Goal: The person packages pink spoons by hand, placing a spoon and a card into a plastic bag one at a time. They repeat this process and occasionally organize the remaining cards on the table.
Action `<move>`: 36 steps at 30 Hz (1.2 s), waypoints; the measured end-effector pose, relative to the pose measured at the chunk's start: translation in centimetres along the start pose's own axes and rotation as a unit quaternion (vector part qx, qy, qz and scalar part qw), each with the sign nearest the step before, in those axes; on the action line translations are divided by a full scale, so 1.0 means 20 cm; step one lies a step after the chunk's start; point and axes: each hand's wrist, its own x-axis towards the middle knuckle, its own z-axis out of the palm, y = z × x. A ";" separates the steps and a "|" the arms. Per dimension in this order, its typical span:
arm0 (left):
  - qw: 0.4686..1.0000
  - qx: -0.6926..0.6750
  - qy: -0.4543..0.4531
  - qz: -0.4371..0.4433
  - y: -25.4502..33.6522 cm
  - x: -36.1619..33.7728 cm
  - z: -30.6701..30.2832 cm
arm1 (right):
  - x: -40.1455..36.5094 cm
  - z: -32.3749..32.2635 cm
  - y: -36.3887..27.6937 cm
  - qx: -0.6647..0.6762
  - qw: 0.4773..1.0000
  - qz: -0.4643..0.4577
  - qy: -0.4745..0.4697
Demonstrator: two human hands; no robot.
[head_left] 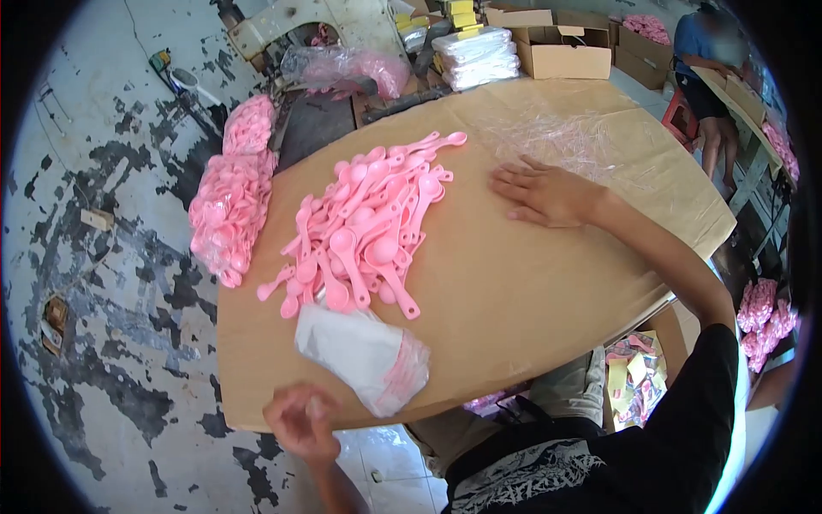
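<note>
My right hand lies flat on the brown cardboard tabletop, palm down with fingers extended, close to some thin clear plastic film. Over the near left table edge is my left hand. Its fingers look bent but motion blurs them, so what they hold, if anything, does not show. Just beyond it rests a stack of white and clear plastic bags with pink print at one end. A heap of pink plastic measuring spoons spreads behind the bags, touching their far end.
Bagged pink spoons stand along the left table edge. Behind the table are stacked clear packs and an open carton. A box of printed scraps sits beside my lap. Another person works at far right.
</note>
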 end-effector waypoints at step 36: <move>0.916 0.258 0.120 -0.282 -0.09 0.06 0.02 | 0.65 -0.46 1.29 -0.004 0.918 0.249 0.310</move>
